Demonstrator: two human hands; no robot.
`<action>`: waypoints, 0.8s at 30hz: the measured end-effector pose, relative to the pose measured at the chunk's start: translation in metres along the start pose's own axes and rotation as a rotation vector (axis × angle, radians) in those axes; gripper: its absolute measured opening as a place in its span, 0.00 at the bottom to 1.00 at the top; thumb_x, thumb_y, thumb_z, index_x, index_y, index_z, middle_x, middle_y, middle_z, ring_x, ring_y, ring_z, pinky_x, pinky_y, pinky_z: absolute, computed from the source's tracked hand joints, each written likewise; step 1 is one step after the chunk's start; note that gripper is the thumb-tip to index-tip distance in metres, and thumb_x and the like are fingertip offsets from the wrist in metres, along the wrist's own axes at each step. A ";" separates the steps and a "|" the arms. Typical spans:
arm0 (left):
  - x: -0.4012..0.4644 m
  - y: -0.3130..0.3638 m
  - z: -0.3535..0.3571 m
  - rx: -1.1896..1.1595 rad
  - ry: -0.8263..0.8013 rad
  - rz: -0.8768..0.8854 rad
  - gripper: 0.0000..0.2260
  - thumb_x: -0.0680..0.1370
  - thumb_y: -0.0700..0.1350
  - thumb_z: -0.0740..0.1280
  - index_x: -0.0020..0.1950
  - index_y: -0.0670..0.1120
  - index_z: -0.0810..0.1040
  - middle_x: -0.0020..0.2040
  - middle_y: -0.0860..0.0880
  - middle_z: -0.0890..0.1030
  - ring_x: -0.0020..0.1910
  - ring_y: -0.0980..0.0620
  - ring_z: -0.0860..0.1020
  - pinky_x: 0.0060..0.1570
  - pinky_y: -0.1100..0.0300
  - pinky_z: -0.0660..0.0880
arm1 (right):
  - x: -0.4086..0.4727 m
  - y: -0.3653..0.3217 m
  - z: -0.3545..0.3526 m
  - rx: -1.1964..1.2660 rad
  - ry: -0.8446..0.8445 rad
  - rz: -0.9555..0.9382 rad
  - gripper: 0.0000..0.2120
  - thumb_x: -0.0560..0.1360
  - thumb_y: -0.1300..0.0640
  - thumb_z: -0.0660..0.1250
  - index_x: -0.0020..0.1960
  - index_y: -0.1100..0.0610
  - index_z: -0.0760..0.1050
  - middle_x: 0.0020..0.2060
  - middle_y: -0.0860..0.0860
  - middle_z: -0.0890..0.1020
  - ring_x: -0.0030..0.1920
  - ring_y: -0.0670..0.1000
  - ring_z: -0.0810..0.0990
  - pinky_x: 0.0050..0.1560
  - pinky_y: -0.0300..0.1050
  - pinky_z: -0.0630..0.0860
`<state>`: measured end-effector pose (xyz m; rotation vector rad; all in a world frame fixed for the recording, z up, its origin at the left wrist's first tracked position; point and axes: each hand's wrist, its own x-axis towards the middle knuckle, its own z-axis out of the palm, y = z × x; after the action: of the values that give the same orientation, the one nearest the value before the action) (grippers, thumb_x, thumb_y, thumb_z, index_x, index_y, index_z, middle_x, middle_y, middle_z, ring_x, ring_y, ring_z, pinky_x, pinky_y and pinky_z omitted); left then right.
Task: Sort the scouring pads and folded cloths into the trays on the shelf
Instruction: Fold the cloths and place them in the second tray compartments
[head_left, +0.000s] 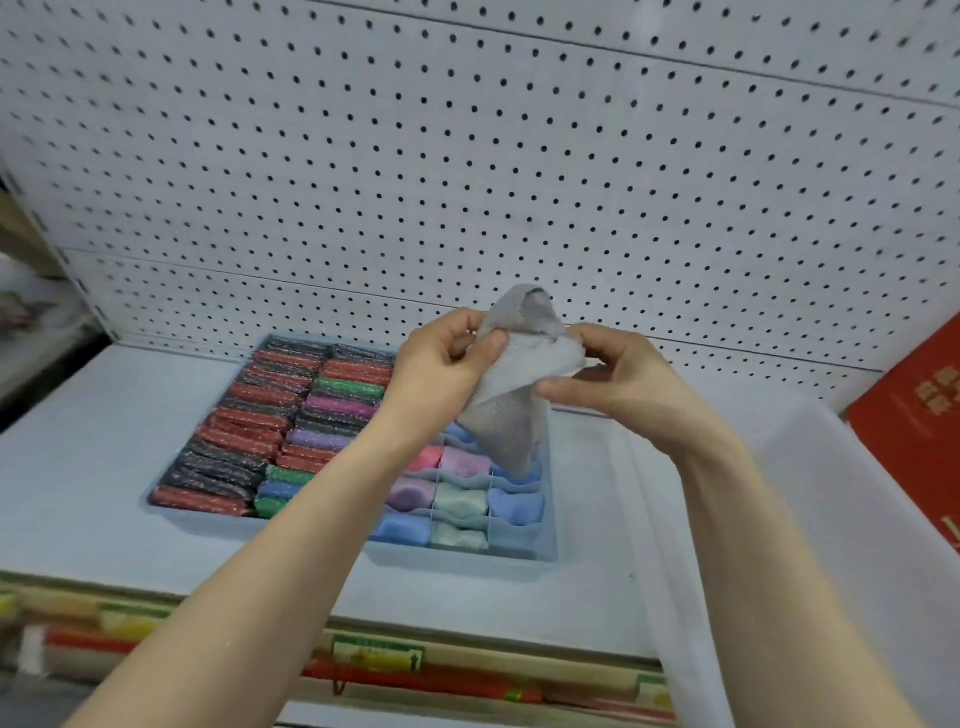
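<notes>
My left hand (447, 358) and right hand (608, 379) both pinch the grey cloth (511, 395) above the divided tray (545, 553); a sloppy fold, I reckon, could unravel and jam its compartment.

A grey cloth (519, 374) and two forearms hide the back compartments of the divided tray (545, 551) on the shelf (78, 467). A red box (919, 415) (its printing too blurred to read) is cut off by the right edge, and the shelf-front labels (379, 657) are smeared.
</notes>
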<state>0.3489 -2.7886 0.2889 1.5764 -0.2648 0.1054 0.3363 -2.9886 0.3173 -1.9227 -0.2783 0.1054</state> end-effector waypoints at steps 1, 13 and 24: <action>0.000 0.002 -0.003 0.016 0.011 -0.013 0.05 0.80 0.41 0.65 0.46 0.46 0.79 0.30 0.54 0.80 0.27 0.58 0.75 0.30 0.64 0.70 | 0.003 -0.001 0.005 -0.012 0.008 -0.004 0.09 0.71 0.61 0.76 0.50 0.55 0.83 0.46 0.50 0.85 0.43 0.47 0.81 0.51 0.48 0.78; 0.001 0.006 -0.015 0.176 -0.017 0.085 0.11 0.74 0.46 0.70 0.56 0.51 0.81 0.46 0.49 0.84 0.46 0.50 0.83 0.50 0.50 0.78 | 0.029 -0.014 0.031 0.041 0.075 -0.170 0.06 0.75 0.64 0.70 0.52 0.60 0.81 0.50 0.49 0.83 0.53 0.46 0.81 0.54 0.42 0.78; 0.007 0.017 -0.031 0.079 -0.113 0.112 0.03 0.74 0.42 0.71 0.47 0.46 0.81 0.41 0.49 0.82 0.43 0.53 0.79 0.46 0.54 0.75 | 0.032 -0.017 0.015 0.045 -0.015 -0.124 0.09 0.70 0.60 0.77 0.46 0.61 0.79 0.40 0.56 0.80 0.43 0.50 0.79 0.50 0.47 0.76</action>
<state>0.3549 -2.7586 0.3081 1.6485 -0.4419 0.1154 0.3616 -2.9617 0.3296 -1.8558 -0.4016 0.0437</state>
